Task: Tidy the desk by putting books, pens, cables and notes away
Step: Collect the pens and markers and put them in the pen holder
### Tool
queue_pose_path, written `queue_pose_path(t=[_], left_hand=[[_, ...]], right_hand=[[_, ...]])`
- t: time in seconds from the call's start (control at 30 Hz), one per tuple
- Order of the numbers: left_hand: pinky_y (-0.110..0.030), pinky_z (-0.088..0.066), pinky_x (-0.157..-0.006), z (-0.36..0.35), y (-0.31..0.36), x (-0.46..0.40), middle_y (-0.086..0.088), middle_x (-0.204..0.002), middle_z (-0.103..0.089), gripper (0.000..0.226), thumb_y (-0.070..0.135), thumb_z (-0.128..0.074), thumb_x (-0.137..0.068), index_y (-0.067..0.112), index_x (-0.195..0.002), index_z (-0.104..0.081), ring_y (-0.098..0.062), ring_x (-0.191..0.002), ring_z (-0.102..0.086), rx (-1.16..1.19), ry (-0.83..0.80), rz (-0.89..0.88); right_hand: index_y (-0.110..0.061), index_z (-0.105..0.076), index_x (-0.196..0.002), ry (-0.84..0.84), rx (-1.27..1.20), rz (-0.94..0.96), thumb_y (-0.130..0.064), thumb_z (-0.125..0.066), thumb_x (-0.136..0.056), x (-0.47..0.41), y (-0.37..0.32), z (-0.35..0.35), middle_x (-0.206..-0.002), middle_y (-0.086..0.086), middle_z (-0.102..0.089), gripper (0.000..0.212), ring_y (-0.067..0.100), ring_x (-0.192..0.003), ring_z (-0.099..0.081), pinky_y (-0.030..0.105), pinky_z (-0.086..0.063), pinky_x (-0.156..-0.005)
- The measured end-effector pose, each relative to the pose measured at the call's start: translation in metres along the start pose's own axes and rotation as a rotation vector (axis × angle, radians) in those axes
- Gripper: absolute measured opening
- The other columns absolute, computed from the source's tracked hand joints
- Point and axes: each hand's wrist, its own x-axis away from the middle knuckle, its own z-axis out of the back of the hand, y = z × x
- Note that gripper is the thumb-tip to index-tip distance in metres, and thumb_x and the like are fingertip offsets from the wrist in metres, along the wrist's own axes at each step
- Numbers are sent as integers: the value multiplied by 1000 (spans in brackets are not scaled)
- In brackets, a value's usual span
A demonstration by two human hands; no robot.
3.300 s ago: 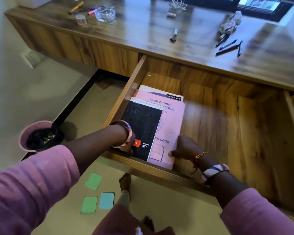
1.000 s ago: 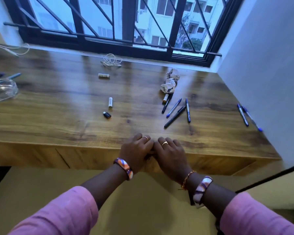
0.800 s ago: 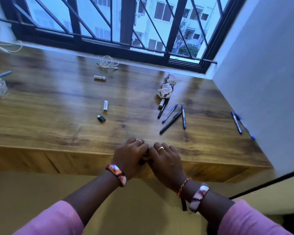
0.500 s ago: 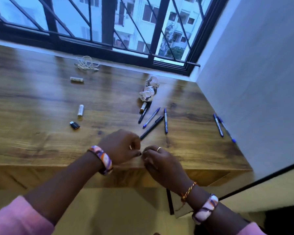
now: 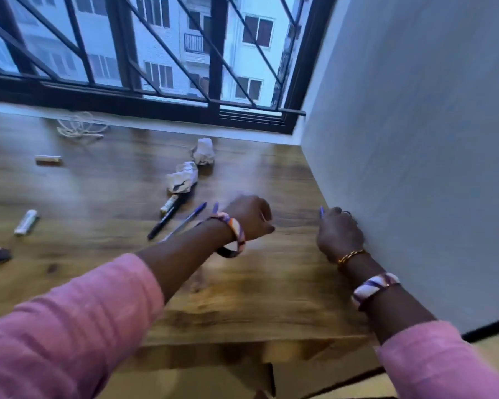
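Observation:
My right hand [image 5: 339, 233] rests on the wooden desk [image 5: 271, 286] against the right wall, fingers curled around a blue pen [image 5: 321, 211] whose tip pokes out above the knuckles. My left hand [image 5: 249, 216] hovers over the desk with its fingers curled and nothing visible in it. Just left of it lie a black pen [image 5: 166, 218], another blue pen [image 5: 190, 216] and a short marker [image 5: 170, 202]. A third blue pen's end [image 5: 215, 207] shows behind my left wrist. A coiled white cable [image 5: 79, 126] lies by the window.
Two crumpled paper balls [image 5: 183, 177] [image 5: 203, 151] sit behind the pens. At the left lie a small white tube [image 5: 26, 222], a small black cap [image 5: 0, 254] and a pale stick [image 5: 48, 159]. The wall bounds the desk on the right, the barred window at the back.
The drawer with the books went out of view. Both hands left the desk's front edge: the right went to the pens by the wall, the left forward toward the middle pens.

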Motion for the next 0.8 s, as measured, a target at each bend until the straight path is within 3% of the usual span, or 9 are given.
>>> queue_pose_path(t=[0.03, 0.1, 0.23, 0.4, 0.47, 0.53, 0.63, 0.73, 0.8], left_hand=[[-22, -49, -67, -14, 14, -13, -15, -97, -71, 28, 21, -64, -84, 5, -107, -67, -25, -75, -65, 80, -48, 32], [-27, -54, -73, -44, 33, -36, -17, -94, -72, 25, 19, -59, -85, 3, -102, -69, -28, -80, -68, 176, -86, 119], [-40, -58, -79, -73, 48, -67, -21, -86, -73, 21, 13, -52, -79, 1, -73, -70, -30, -83, -71, 367, 3, 293], [-40, -56, -82, -64, 35, -57, -26, -90, -71, 28, 17, -59, -79, -5, -89, -72, -32, -88, -69, 426, 53, 343], [-40, -55, -84, -58, 23, -43, -22, -77, -70, 24, 14, -60, -82, -7, -88, -70, -32, -84, -68, 500, 79, 405], [-41, -54, -68, -49, 6, -30, -10, -49, -60, 20, 8, -58, -88, -5, -72, -62, -28, -56, -61, 698, 84, 487], [-18, -44, -37, -32, -14, -11, -1, -33, -51, 27, 10, -53, -93, 4, -66, -50, -12, -29, -48, 922, 106, 594], [-10, -34, -28, -11, -33, 13, 4, -24, -45, 24, 12, -48, -96, 8, -72, -44, -5, -19, -41, 1046, 170, 651], [-9, -33, -27, 3, -46, 28, 7, -24, -44, 14, 11, -51, -94, 3, -83, -55, -2, -20, -40, 1103, 250, 627]], right_hand=[[8, -27, -136, -4, -10, -1, -14, -34, -95, -7, 4, -6, -130, 26, -45, 47, 38, -120, -46, 42, -41, -96], [9, -19, -139, -17, -14, -4, -13, -35, -94, -16, 8, -20, -131, 26, -45, 53, 37, -121, -46, 41, -40, -97], [6, -44, -125, -61, -28, 36, -13, -41, -90, -28, 12, -27, -122, 24, -53, 39, 37, -117, -48, 38, -41, -95], [4, -68, -94, -79, -212, 226, -9, -50, -86, -23, -5, -32, -99, 27, -66, 23, 37, -98, -60, 37, -43, -73], [5, -68, -83, -172, -364, 229, -11, -58, -81, -20, -18, -33, -90, 27, -66, 18, 34, -88, -62, 33, -36, -62], [1, -66, -75, -285, -496, 235, -11, -64, -76, -14, -35, -34, -81, 22, -65, 12, 25, -77, -58, 30, -31, -54], [-4, -64, -76, -412, -598, 299, -7, -60, -80, 3, -67, -36, -80, 14, -64, 6, 23, -78, -60, 26, -34, -52], [-3, -65, -81, -453, -633, 364, 1, -52, -81, 24, -104, -32, -80, 12, -64, 14, 23, -76, -59, 23, -39, -55], [-4, -65, -78, -432, -650, 418, 3, -49, -79, 37, -128, -26, -77, 11, -65, 17, 22, -71, -59, 13, -37, -46]])
